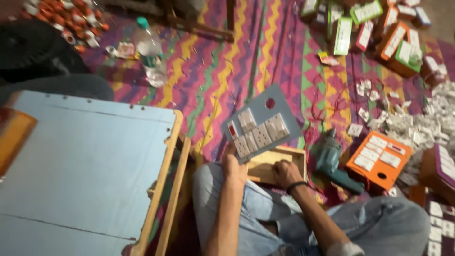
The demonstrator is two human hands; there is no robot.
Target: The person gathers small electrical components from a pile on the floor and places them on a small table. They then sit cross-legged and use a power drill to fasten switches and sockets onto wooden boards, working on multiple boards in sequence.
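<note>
Near the middle of the frame, the left hand [233,167] pinches the lower edge of a grey switch panel [261,124], tilted up-right above the wooden box [277,163]. Right hand [286,173] curls closed on the box's rim, just right of the panel.

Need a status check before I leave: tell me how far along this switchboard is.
Done: the grey panel already carries switches and sockets. In hand: the left hand holds its lower edge while the right hand rests on the open wooden box. Left: the panel is not yet on the box; the drill lies beside it.
</note>
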